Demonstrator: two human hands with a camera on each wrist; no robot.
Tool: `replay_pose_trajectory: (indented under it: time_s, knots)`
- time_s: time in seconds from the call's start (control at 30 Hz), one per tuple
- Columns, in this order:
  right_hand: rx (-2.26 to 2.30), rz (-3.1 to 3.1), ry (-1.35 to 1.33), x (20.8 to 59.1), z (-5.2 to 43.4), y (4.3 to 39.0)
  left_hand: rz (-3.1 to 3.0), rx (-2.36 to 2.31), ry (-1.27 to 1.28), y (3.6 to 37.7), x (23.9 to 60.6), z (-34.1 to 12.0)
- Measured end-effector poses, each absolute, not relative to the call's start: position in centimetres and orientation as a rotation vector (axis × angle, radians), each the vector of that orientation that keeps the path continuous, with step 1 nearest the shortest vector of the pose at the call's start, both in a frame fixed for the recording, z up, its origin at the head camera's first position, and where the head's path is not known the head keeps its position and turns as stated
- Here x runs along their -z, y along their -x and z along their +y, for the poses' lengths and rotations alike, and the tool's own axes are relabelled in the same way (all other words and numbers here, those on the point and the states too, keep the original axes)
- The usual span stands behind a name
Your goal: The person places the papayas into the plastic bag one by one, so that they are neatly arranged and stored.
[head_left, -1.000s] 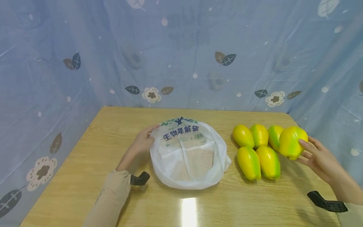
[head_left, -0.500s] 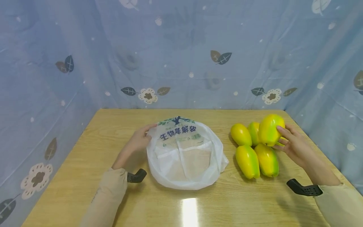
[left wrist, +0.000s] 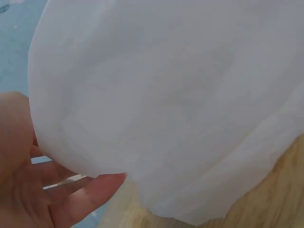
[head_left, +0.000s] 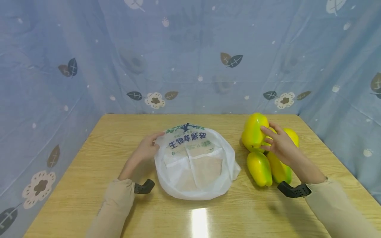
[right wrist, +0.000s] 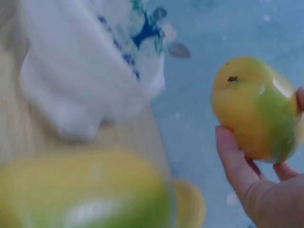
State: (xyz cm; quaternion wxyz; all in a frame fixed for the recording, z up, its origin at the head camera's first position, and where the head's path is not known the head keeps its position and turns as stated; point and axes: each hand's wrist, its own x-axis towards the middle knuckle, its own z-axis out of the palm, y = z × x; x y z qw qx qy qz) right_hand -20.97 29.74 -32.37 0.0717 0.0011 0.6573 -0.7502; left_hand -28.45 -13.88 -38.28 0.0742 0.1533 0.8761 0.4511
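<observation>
My right hand (head_left: 282, 145) holds a yellow-green papaya (head_left: 254, 129) raised over the back left of the papaya group, thumb and fingers around its side. The right wrist view shows the same papaya (right wrist: 251, 109) gripped, with a blurred papaya (right wrist: 85, 190) closer to the camera. At table centre stands a white plastic bag (head_left: 193, 195), its mouth spread wide, with dark printing on the back wall. My left hand (head_left: 146, 148) pinches the bag's left rim. In the left wrist view, the thumb (left wrist: 90, 199) lies on the bag's edge; some fingers are hidden behind it.
Several papayas stay grouped right of the bag, such as the front one (head_left: 259, 169) and one at the right (head_left: 292, 135); some are partly covered by the right hand. A blue patterned curtain (head_left: 190, 59) hangs behind the wooden table (head_left: 232, 215).
The right hand has carried the papaya leftwards from the group's right side, over the other papayas towards the bag. The left hand keeps its hold on the rim. The head view has shifted slightly.
</observation>
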Motion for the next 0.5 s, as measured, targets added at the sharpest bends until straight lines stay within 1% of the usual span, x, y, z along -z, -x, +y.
replay_pose_trajectory:
  time_s: [0.2, 0.5]
  knots:
    - [2.226, 2.012, -0.011, 31.7, 26.4, 22.2, 2.632, -1.341, -0.441, 28.2, 38.4, -13.3]
    - [2.163, 2.014, 0.056, 31.8, 22.0, 23.4, 2.618, -1.351, -0.368, 27.5, 38.2, -13.0]
